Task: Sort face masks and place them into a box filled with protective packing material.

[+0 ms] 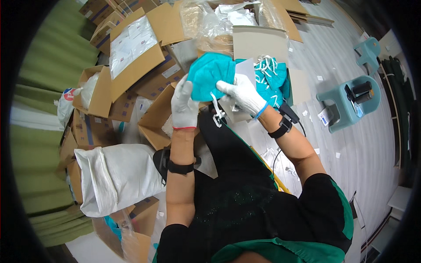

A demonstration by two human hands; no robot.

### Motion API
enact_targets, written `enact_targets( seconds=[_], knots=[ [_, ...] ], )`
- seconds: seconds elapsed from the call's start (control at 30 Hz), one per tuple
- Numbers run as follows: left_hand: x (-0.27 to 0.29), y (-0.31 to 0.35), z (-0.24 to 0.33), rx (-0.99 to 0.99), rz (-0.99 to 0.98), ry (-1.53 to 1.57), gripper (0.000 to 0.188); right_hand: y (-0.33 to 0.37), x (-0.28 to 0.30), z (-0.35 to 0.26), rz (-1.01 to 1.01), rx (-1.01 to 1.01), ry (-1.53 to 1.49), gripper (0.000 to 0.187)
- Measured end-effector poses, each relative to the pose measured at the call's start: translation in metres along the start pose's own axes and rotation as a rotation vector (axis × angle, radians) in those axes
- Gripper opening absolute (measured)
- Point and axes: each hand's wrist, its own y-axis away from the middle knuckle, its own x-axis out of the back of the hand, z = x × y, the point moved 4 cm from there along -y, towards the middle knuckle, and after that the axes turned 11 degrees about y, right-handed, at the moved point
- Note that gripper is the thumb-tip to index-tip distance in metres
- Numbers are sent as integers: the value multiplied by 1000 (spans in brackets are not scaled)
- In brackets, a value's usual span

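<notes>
A teal face mask (211, 74) is held up in front of me between both hands, its white strap dangling below. My left hand (184, 104), in a white glove with a red cuff, grips the mask's left edge between thumb and fingers. Across from it my right hand (246, 94), gloved in white with a blue cuff, pinches the lower right part of the mask with its thumb on top. Just beyond the right hand, several more teal masks (272, 75) with white straps lie piled in an open box. A white flap (246, 69) stands partly hidden behind that hand.
Open cardboard boxes crowd the left and back, one holding white packets (133, 46). A stuffed white sack (125, 175) lies by my left forearm. On the right stands a blue-green stool (348, 103) with dark items on it. Paper scraps dot the floor.
</notes>
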Motion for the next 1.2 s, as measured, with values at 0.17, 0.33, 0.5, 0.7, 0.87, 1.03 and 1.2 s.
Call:
enact_targets(
  seconds=[0.17, 0.33, 0.5, 0.7, 0.87, 1.03, 1.2],
  knots=[
    [30, 13, -18, -220, 143, -586, 30, -19, -37, 13, 143, 120, 14, 20],
    [44, 23, 0, -109, 403, -512, 27, 8, -65, -18, -25, 78, 148, 25],
    [60, -2, 22, 2, 341, 196, 44, 12, -101, -6, -147, 79, -45, 33],
    [124, -34, 27, 305, 507, 145, 55, 14, -136, 16, -88, 190, -45, 39],
    [192, -38, 79, 172, 730, 127, 47, 69, -135, -12, -163, 616, 458, 48],
    [213, -32, 157, -135, 536, -11, 32, 72, -114, -2, -49, -32, -46, 31],
    [198, -38, 124, -171, 591, 120, 44, 36, -152, -15, -223, 215, -27, 28]
  ],
)
